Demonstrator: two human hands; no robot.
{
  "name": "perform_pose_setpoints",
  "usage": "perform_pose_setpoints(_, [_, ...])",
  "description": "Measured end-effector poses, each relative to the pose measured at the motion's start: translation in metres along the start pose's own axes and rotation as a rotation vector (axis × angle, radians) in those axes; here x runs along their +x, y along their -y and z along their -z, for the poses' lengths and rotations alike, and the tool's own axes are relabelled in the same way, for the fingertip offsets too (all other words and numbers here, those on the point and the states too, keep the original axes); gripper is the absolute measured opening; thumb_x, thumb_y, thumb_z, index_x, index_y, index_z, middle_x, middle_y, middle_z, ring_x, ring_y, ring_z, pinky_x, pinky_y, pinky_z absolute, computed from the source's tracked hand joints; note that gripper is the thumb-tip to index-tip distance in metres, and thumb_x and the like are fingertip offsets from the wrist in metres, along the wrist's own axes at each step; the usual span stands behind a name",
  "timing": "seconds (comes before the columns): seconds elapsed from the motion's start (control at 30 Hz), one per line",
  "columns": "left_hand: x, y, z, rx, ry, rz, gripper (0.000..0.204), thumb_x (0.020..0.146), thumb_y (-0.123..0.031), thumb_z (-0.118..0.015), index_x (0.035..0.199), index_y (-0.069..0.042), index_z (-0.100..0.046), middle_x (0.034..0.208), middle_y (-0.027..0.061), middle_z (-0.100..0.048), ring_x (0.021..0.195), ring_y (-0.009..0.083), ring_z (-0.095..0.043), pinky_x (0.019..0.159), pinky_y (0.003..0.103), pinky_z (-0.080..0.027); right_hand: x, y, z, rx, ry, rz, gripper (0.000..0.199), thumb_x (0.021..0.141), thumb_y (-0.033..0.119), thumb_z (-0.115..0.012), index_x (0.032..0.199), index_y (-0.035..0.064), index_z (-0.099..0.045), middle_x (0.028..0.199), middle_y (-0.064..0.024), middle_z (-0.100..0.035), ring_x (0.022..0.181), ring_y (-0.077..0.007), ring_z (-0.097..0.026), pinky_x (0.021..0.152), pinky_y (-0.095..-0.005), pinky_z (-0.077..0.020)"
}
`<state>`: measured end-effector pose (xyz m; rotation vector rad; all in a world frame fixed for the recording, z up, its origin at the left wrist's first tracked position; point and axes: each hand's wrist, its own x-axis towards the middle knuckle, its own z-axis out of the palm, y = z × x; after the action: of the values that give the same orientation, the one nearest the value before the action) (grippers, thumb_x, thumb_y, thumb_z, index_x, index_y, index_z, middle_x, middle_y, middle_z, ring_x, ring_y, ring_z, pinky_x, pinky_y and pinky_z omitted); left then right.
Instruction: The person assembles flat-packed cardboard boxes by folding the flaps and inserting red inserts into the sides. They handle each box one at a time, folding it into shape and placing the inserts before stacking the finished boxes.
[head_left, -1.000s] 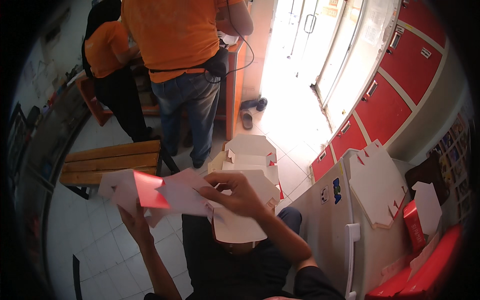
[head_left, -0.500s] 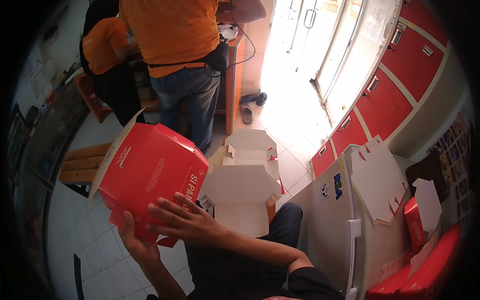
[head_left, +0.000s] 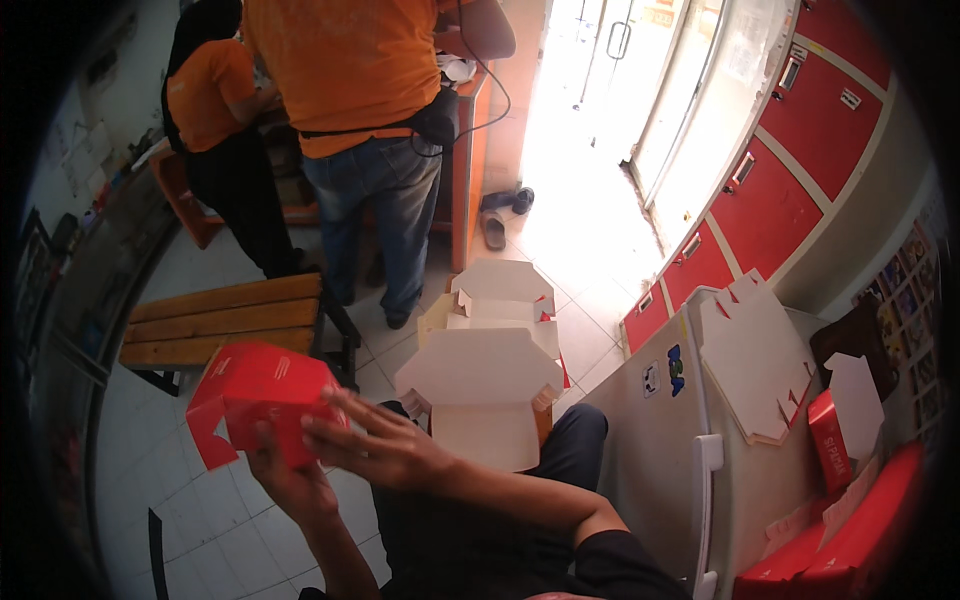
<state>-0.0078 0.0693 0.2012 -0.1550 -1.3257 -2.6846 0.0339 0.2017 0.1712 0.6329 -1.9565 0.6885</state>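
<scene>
A red cardboard box (head_left: pixel 262 385), partly folded, is tilted in front of me at the left. My left hand (head_left: pixel 292 482) grips its near lower part, thumb against the red face and other fingers mostly hidden. Across the box's right side lies my right hand (head_left: pixel 375 435), its fingers long and pressed together along the edge; its thumb is hidden. Beside my right knee, an opened box (head_left: pixel 485 440) shows its white inside and raised lid. A second open box (head_left: pixel 500 285) stands just behind it.
A wooden bench (head_left: pixel 225 315) stands beyond my hands. Two people in orange shirts (head_left: pixel 345 75) work at a counter (head_left: pixel 475 170). To my right, a refrigerator (head_left: pixel 650 440) carries flat white box blanks (head_left: pixel 755 360) and red boxes (head_left: pixel 830 440). Sandals (head_left: pixel 493 228) lie near the bright doorway.
The red box has tipped and come lower, so its large printed face and raised pale flap no longer show. More of the bench is visible. My right hand has moved slightly.
</scene>
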Motion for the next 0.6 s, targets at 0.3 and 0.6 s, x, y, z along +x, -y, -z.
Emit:
perform_pose_setpoints(0.3, [0.003, 0.011, 0.017, 0.006, 0.204, 0.006, 0.048, 0.104, -0.04, -0.046, 0.136, -0.005, -0.044, 0.124, 0.0103, -0.058, 0.11, 0.02, -0.06, 0.093, 0.037, -0.051, 0.007, -0.008, 0.002, 0.504, -0.023, -0.229, 0.049, 0.08, 0.007, -0.076, 0.127, 0.0021, -0.062, 0.136, -0.0185, -0.053, 0.128, -0.0406, -0.05, 0.103, -0.0494, -0.0472])
perform_pose_setpoints(0.6, [-0.023, 0.025, 0.006, -0.191, 0.249, 0.105, 0.05, 0.106, -0.04, -0.041, 0.139, -0.002, -0.042, 0.124, 0.0121, -0.059, 0.111, 0.0203, -0.061, 0.09, 0.032, -0.051, 0.008, 0.002, -0.022, 0.215, -0.364, -0.31, 0.039, 0.076, 0.012, -0.082, 0.114, 0.0079, -0.073, 0.139, -0.0175, -0.052, 0.126, -0.0372, -0.053, 0.099, -0.0446, -0.0503])
